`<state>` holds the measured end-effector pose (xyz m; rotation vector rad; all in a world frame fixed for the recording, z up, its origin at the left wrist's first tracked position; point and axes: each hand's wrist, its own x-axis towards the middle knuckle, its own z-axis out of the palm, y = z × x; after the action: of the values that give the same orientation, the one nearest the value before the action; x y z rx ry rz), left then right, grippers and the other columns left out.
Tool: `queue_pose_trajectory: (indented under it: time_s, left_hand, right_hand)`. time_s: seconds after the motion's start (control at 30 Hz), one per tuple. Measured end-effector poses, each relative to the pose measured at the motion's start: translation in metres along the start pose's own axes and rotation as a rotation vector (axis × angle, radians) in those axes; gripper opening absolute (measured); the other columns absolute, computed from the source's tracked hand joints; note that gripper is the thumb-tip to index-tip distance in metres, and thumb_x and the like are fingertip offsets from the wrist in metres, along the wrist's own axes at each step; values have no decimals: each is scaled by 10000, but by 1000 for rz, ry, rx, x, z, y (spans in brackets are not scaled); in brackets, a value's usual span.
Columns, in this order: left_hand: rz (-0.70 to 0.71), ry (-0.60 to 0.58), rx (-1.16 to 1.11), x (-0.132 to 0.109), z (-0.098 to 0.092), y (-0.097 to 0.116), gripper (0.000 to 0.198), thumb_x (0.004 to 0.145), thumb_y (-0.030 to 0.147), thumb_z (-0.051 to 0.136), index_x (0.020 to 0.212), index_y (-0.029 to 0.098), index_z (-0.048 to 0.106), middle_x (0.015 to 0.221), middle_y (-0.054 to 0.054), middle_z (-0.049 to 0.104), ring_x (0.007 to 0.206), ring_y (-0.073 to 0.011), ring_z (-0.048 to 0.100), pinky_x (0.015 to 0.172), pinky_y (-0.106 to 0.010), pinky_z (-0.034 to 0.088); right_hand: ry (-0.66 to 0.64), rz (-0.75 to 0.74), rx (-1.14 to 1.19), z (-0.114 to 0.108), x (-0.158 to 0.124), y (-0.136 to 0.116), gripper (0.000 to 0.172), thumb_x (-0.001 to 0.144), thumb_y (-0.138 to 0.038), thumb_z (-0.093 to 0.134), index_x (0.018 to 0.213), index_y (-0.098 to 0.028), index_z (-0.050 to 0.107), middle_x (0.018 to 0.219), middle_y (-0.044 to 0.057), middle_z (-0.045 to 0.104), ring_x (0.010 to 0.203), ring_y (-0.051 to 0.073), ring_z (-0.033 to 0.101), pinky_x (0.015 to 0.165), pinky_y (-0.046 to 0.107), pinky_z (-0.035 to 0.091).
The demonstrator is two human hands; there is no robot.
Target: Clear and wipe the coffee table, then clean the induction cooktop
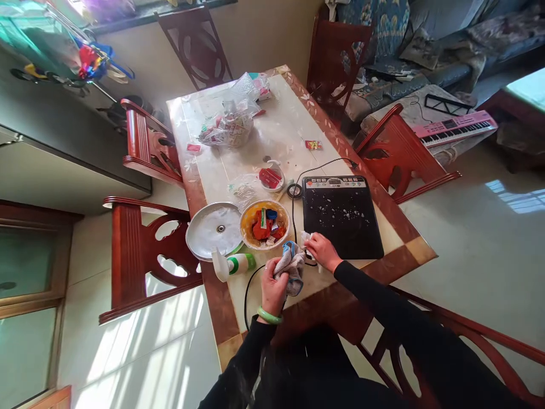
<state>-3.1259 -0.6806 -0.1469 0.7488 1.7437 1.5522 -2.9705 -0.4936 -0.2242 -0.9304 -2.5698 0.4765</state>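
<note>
Well, the left hand (272, 292) is closed firmly around a crumpled grey-blue terry cloth (292, 270), and it wears a pale green jade bangle (269, 316) on the wrist. The cloth is bunched, so its long axis is not clear, but it seems to run from the hand toward the lower right, away from the cooktop. The right hand (323, 251) lies at the near left corner of a flat black induction cooktop (343, 218), with its fingers drawn narrow over a crumpled white tissue (306, 241); I cannot tell if they really grip it.

The cooktop has many white spots on its surface and sits square on a long table with a pale marble-pattern top and brown border (220, 295). Its control strip is on the far edge, but the writing there is too small to read. A thin black power cord (315, 170) runs from it across the table. To the left stand a yellow bowl (264, 224) with red and blue packets and a round silver metal lid (214, 230). A white and green spray bottle (234, 265) lies on its side near the left hand, with its nozzle end pointing left; no label can be read.
</note>
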Motion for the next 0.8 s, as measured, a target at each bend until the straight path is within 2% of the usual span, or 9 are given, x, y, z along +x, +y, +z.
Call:
queue_pose_trajectory:
  time_s: [0.1,0.17,0.3,0.4,0.5,0.57,0.63,0.73,0.8]
  left_hand:
    - [4,-37,-13,-4,3,-1,297,676,209,619,947,196,740,920,-34,711,876,-214,638,842,-318,510]
    - [-12,-52,-36,-5,4,1,306,680,211,623,963,195,740,925,-34,724,870,-212,640,835,-314,511]
    - [-49,-29,-93,-3,3,10,319,691,237,643,995,193,727,902,-18,736,840,-200,647,828,-306,515]
    - [-54,-30,-106,3,4,15,315,705,253,655,1008,194,713,896,-9,736,826,-194,645,824,-303,514]
    - [-32,-93,-68,6,9,15,284,712,237,643,985,195,710,883,-7,725,820,-192,634,809,-300,502]
    - [-17,-164,-25,5,14,12,250,707,217,626,941,196,713,831,-3,696,774,-184,602,758,-293,480]
    - [-19,-243,3,2,19,6,229,707,201,620,914,197,719,805,-11,678,752,-185,582,727,-296,462]
    - [-46,-332,15,-5,28,-6,232,718,187,637,929,197,732,853,-48,701,796,-211,606,766,-331,480]
    - [-67,-365,22,-8,34,-13,243,726,186,641,949,201,735,872,-61,708,813,-224,614,786,-349,488]
  right_hand:
    - [38,100,-59,-5,26,4,176,1017,-216,639,883,-225,754,935,73,612,901,225,572,816,338,486]
    - [62,111,-51,-4,26,0,183,1019,-211,631,888,-225,758,940,79,619,902,229,579,814,342,485]
    - [49,0,134,-7,-26,-14,182,1033,-240,613,959,-237,779,887,57,634,836,210,611,767,325,498]
    - [158,86,291,-31,-59,-10,183,1038,-295,609,1021,-252,786,908,46,655,823,196,648,761,315,524]
    - [391,291,303,-68,-67,19,191,1011,-366,636,1029,-245,783,982,63,687,910,218,676,827,344,547]
    - [516,399,262,-90,-67,49,215,981,-403,651,988,-229,778,1026,84,708,950,239,683,852,371,557]
    - [610,469,211,-103,-68,81,230,954,-409,649,958,-215,773,1061,108,729,991,260,689,888,402,566]
    - [691,540,122,-102,-62,118,241,936,-353,610,955,-190,786,1103,150,749,1068,293,687,1012,472,544]
    - [660,564,83,-90,-46,126,273,940,-295,568,993,-175,808,1131,169,747,1098,302,679,1067,497,521]
